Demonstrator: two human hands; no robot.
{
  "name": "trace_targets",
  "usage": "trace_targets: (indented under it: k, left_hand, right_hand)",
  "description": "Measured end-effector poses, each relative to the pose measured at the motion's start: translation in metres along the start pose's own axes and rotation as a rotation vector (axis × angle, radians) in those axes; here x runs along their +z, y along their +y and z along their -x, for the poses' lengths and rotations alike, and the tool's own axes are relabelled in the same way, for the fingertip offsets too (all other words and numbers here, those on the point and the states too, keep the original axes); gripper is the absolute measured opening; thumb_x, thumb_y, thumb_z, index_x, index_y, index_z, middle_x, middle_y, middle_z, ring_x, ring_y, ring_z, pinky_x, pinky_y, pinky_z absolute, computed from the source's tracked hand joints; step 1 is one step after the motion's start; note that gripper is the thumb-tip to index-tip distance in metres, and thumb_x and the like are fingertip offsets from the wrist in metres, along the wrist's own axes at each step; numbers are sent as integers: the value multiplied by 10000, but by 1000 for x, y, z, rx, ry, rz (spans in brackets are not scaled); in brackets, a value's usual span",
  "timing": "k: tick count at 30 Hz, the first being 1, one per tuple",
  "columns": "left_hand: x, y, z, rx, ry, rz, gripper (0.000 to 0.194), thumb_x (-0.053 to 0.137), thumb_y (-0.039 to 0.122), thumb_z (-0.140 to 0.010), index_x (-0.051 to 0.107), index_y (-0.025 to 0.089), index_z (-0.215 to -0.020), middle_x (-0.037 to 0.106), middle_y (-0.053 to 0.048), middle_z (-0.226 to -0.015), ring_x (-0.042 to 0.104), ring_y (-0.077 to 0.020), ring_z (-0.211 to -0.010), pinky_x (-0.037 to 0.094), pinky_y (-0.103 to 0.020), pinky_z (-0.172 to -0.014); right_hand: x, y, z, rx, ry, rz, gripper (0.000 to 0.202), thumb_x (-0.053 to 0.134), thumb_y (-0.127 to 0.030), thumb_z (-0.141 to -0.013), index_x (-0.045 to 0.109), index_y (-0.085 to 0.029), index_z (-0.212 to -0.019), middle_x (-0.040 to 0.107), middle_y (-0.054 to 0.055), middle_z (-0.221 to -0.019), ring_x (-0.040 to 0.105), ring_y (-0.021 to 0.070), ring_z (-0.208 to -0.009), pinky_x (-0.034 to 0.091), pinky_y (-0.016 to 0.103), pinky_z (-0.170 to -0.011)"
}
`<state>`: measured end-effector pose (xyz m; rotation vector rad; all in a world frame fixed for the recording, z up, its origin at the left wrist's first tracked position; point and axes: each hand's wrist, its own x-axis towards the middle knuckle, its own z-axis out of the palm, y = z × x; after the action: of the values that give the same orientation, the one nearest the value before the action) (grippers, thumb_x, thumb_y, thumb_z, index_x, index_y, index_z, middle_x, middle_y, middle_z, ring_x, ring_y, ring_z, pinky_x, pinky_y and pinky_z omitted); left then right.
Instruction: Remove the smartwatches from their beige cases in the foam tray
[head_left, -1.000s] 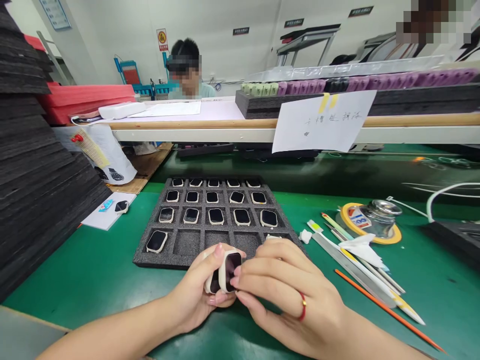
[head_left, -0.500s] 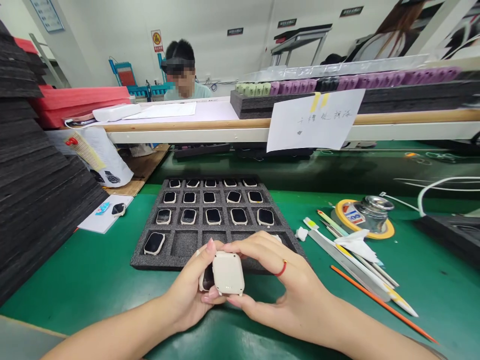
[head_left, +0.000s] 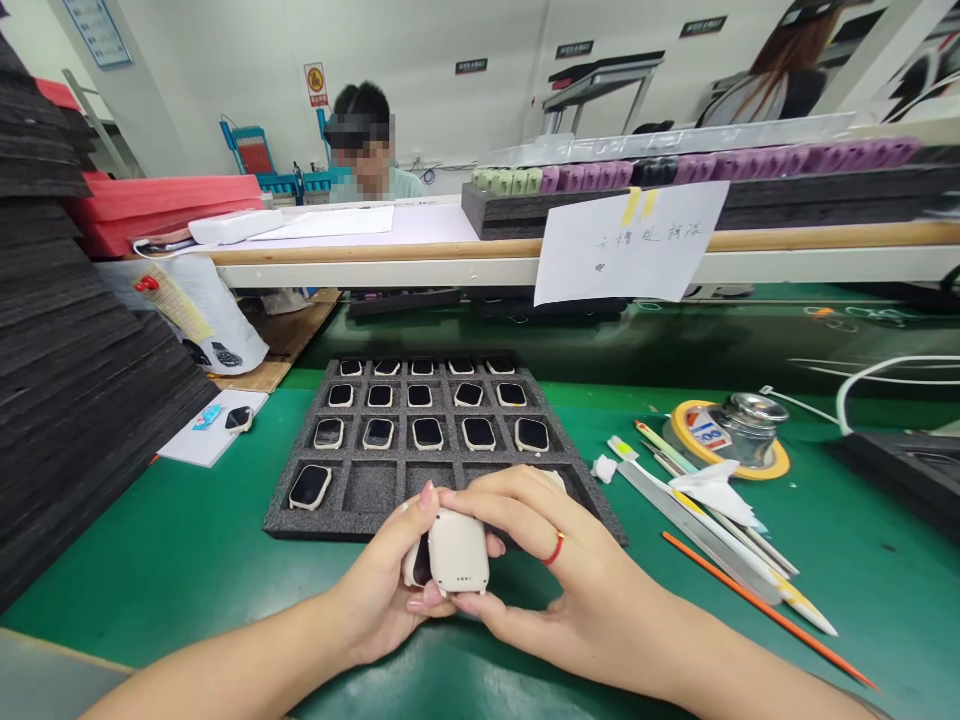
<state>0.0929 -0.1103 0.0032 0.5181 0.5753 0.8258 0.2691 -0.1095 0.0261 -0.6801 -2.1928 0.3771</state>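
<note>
Two cream smartwatch bodies are held close together in front of the tray's near edge. My right hand (head_left: pixel 581 580), with a red ring on one finger, grips a watch body (head_left: pixel 460 550) by its top and bottom edges, pale back towards me. Just left of it, partly hidden behind it, a second watch (head_left: pixel 418 566) with a dark screen is in my left hand (head_left: pixel 375 585). My left thumb and fingers also touch the edge of the right-hand watch body. Beyond lies a black foam tray (head_left: pixel 330 523) with several dark-screened watches in its pockets.
To the right lie an orange stick (head_left: pixel 765 608), a metal ruler (head_left: pixel 690 525), a toothbrush (head_left: pixel 624 448), and a glass bottle (head_left: pixel 750 425) by a yellow tape roll. Stacked black foam (head_left: pixel 82 400) rises at left. A shelf (head_left: pixel 390 264) crosses behind; a co-worker sits beyond.
Both hands have shifted very slightly, and the right-hand watch body has tilted a little, its row of small contacts showing more clearly. Both watches are still held.
</note>
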Motion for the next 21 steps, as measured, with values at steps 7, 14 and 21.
trace_targets:
  k: [7,14,21]
  left_hand:
    - [4,4,1,82,157,-47,314,807,320,-740,613,148,-917,583,19,-618,416,-23,-438,186,-121,-382]
    - [3,11,2,92,336,-49,245,615,322,-854,609,155,-1033,724,-68,-826,287,-2,-353,195,-166,-372]
    - [4,8,4,114,210,-150,297,698,274,-807,681,122,-1061,683,-63,-790,375,-33,-477,211,-158,-417]
  right_hand:
    - [-14,16,-6,15,93,205,446,696,-183,-768,550,-220,-1188,696,75,-1058,644,243,-969,523,407,-848]
    - [-18,55,-5,225,-45,260,300,707,-233,-777,627,-209,-1065,707,82,-1017,652,268,-959,520,464,-867]
    - [-20,55,-4,183,-29,208,159,625,-198,-884,678,-221,-1033,697,85,-1008,659,251,-962,529,462,-865]
